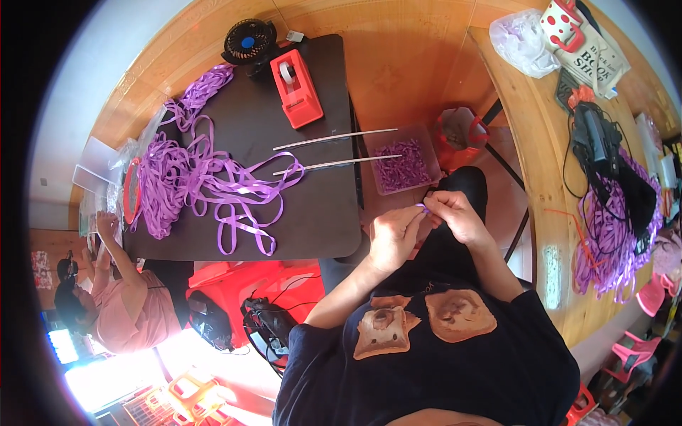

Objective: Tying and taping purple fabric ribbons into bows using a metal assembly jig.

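My left hand [394, 234] and my right hand [458, 215] meet above my lap, fingertips pinched together. Between them shows a small piece of purple ribbon [424, 208]; its ends are mostly hidden by the fingers. Just beyond the hands, a translucent plastic bin [412, 133] holds many small purple ribbon pieces [403, 167]. To the left, a large tangle of purple ribbon [167, 188] lies on the dark table [316, 227], with loops trailing toward me. Two thin, pale twisted rods [334, 140] stick out past the table's right edge toward the bin.
A red tape dispenser [297, 96] and a small black fan [249, 44] stand at the table's far end. Beside the bin is a red bucket [462, 128]. A wooden table [526, 121] on the right carries more purple ribbon [604, 241]. Another person [135, 305] sits at far left.
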The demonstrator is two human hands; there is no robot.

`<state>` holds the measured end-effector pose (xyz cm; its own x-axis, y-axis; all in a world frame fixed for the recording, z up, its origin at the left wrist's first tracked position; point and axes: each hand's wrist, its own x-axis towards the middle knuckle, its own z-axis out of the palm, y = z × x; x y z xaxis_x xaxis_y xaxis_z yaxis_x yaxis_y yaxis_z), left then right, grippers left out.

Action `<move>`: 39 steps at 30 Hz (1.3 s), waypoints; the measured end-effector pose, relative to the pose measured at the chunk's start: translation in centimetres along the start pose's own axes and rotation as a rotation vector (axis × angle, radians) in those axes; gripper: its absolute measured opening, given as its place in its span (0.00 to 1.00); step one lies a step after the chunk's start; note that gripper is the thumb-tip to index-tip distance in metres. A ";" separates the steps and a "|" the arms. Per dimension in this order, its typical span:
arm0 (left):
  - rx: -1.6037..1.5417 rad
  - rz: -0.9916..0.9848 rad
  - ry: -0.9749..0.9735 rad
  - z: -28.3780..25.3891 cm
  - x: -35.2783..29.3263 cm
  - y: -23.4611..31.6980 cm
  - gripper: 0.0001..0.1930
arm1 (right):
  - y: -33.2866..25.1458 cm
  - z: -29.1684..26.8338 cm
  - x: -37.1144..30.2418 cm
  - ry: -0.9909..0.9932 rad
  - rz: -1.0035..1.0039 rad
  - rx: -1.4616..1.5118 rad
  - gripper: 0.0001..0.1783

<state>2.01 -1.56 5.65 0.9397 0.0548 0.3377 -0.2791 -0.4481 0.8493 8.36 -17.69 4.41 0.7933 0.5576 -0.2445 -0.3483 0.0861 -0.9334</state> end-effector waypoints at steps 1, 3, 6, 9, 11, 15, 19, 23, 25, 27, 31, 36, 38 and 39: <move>0.016 0.023 -0.004 -0.1 0.0 0.0 0.06 | -0.2 0.1 -0.1 -0.012 -0.016 -0.036 0.16; 0.033 0.044 -0.006 -0.2 0.0 0.1 0.06 | -0.2 0.1 -0.1 -0.025 -0.030 -0.072 0.15; 0.046 0.050 0.021 0.0 -0.1 0.6 0.04 | -0.1 0.2 -0.1 -0.033 -0.084 -0.180 0.14; -0.058 -0.065 0.024 0.3 -0.3 0.1 0.04 | -0.5 0.9 -0.3 0.029 -0.163 -0.361 0.11; -0.431 -0.279 -0.020 0.6 -0.6 -0.6 0.05 | -1.1 1.3 -0.5 0.052 -0.400 -0.548 0.08; -1.071 -0.947 -0.301 -0.7 -0.3 -1.6 0.07 | -0.4 -0.1 0.2 -0.021 -0.706 -0.776 0.04; -1.582 -1.089 -0.487 -0.8 -0.9 -3.5 0.09 | -0.6 -0.3 0.6 -0.156 -0.740 -0.672 0.03; -1.647 -1.032 -0.447 -0.5 -1.3 -3.2 0.09 | 0.0 -1.0 0.4 -0.180 -0.448 -0.362 0.07; -1.627 -0.994 -0.395 -0.8 -1.2 -2.6 0.09 | 0.0 -1.4 0.0 -0.164 -0.356 -0.218 0.14; -1.464 -0.995 -0.331 -1.2 -0.8 -1.8 0.12 | 0.1 -1.9 0.0 -0.093 -0.367 -0.387 0.19; -1.455 -0.983 -0.343 -1.8 -1.0 -1.9 0.15 | -0.9 -1.9 0.1 -0.068 -0.505 -0.500 0.18; -1.344 -0.962 -0.313 -1.8 -1.3 -2.0 0.19 | -1.9 -2.0 0.7 -0.064 -0.564 -0.615 0.11; -1.344 -0.945 -0.327 -1.6 -1.4 -2.1 0.18 | -2.1 -2.5 0.8 -0.064 -0.671 -0.775 0.11; -1.345 -0.933 -0.338 -1.6 -1.5 -2.2 0.16 | -2.1 -2.6 0.8 -0.064 -0.674 -0.776 0.11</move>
<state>0.88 0.75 3.95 0.8179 -0.4183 -0.3950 0.5716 0.6687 0.4755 11.07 -19.56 5.48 0.6685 0.6359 0.3858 0.5957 -0.1473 -0.7896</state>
